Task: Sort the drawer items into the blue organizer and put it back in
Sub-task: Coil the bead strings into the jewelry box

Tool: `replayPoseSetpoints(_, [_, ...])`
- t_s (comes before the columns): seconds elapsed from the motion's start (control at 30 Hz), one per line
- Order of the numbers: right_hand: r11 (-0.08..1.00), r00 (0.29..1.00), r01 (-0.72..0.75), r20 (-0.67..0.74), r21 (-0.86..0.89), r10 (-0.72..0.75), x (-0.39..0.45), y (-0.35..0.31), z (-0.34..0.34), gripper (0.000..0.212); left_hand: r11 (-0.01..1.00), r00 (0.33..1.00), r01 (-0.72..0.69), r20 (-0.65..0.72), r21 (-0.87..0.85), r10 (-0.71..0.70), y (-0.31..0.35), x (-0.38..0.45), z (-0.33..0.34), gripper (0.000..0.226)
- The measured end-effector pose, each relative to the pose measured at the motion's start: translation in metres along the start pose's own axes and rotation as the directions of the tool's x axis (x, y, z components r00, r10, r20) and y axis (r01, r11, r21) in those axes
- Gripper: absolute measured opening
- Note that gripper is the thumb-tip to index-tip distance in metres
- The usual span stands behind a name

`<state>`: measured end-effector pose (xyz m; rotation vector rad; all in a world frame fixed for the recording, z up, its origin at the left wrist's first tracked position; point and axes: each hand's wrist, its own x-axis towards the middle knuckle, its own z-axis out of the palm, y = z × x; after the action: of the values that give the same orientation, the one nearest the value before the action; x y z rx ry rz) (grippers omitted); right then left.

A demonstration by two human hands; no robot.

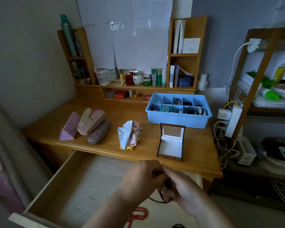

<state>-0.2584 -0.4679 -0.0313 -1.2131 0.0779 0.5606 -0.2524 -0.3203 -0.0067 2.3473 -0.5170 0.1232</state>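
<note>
Both your left hand (143,176) and right hand (181,186) pinch a dark bead string (158,200) above the open drawer (82,181); next, probably carry it to the blue organizer (178,118) at one o'clock.

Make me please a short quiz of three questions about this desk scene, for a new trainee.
1. True or false: the small brown box on the desk stands open.
2. What lies nearest the blue organizer? A) the pink triangular case B) the small brown box C) the crumpled cloths
3. Fill in: the left hand and right hand hold a dark ____ string above the open drawer.

Key: 1 true; 2 B; 3 bead.
</note>
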Motion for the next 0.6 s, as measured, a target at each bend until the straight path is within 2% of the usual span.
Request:
replayPoseSetpoints(0.03, [0.999,0.999,-0.036,0.04,0.019,0.035,-0.003,0.0,0.0,0.034,0.996,0.996,0.083,-0.016,-0.031,-0.083,-0.002,0.002,-0.002,0.018])
replayPoseSetpoints(0.07, [0.997,0.996,-0.058,0.07,0.056,0.054,-0.004,0.0,-0.001,0.028,0.972,0.981,0.192,0.004,-0.136,-0.193,-0.007,0.003,-0.003,0.024])
replayPoseSetpoints(0.1, [0.991,0.995,-0.065,0.088,0.114,0.055,-0.005,-0.001,-0.003,0.023,0.894,0.949,0.312,0.07,-0.323,-0.306,-0.013,0.003,-0.006,0.03])
replayPoseSetpoints(0.13, [0.979,0.994,-0.068,0.098,0.192,0.05,-0.005,-0.003,-0.006,0.019,0.738,0.907,0.411,0.16,-0.535,-0.389,-0.019,0.001,-0.007,0.033])
replayPoseSetpoints(0.17, [0.957,0.993,-0.075,0.105,0.281,0.047,-0.005,-0.004,-0.009,0.017,0.51,0.872,0.452,0.243,-0.732,-0.425,-0.025,-0.003,-0.009,0.033])
replayPoseSetpoints(0.2, [0.925,0.992,-0.086,0.115,0.37,0.046,-0.006,-0.005,-0.012,0.016,0.267,0.852,0.43,0.29,-0.862,-0.436,-0.03,-0.007,-0.009,0.03])
replayPoseSetpoints(0.23, [0.888,0.991,-0.095,0.125,0.449,0.043,-0.005,-0.005,-0.015,0.017,0.076,0.843,0.378,0.309,-0.923,-0.441,-0.036,-0.011,-0.008,0.027])
replayPoseSetpoints(0.27, [0.854,0.99,-0.1,0.134,0.511,0.036,-0.005,-0.004,-0.016,0.019,-0.046,0.84,0.329,0.314,-0.943,-0.442,-0.039,-0.014,-0.006,0.022])
replayPoseSetpoints(0.3, [0.826,0.99,-0.098,0.141,0.556,0.023,-0.003,-0.002,-0.016,0.021,-0.114,0.844,0.295,0.315,-0.949,-0.434,-0.038,-0.017,-0.001,0.017])
replayPoseSetpoints(0.33, [0.804,0.988,-0.093,0.154,0.587,0.002,-0.002,0.001,-0.015,0.025,-0.135,0.85,0.279,0.31,-0.951,-0.426,-0.035,-0.019,0.005,0.012])
replayPoseSetpoints(0.4, [0.779,0.982,-0.079,0.184,0.622,-0.047,0.001,0.005,-0.012,0.036,-0.099,0.849,0.3,0.313,-0.949,-0.426,-0.026,-0.02,0.016,0.012])
replayPoseSetpoints(0.47, [0.788,0.97,-0.089,0.232,0.609,-0.07,0.002,0.008,-0.01,0.055,-0.003,0.844,0.37,0.337,-0.929,-0.418,-0.016,-0.019,0.021,0.022])
replayPoseSetpoints(0.57, [0.827,0.952,-0.116,0.299,0.55,-0.065,0.002,0.011,-0.011,0.067,0.204,0.824,0.519,0.422,-0.83,-0.379,-0.008,-0.019,0.018,0.005])
replayPoseSetpoints(0.6, [0.843,0.951,-0.122,0.306,0.525,-0.053,0.002,0.012,-0.013,0.068,0.258,0.812,0.55,0.436,-0.794,-0.387,-0.007,-0.019,0.017,0.011])
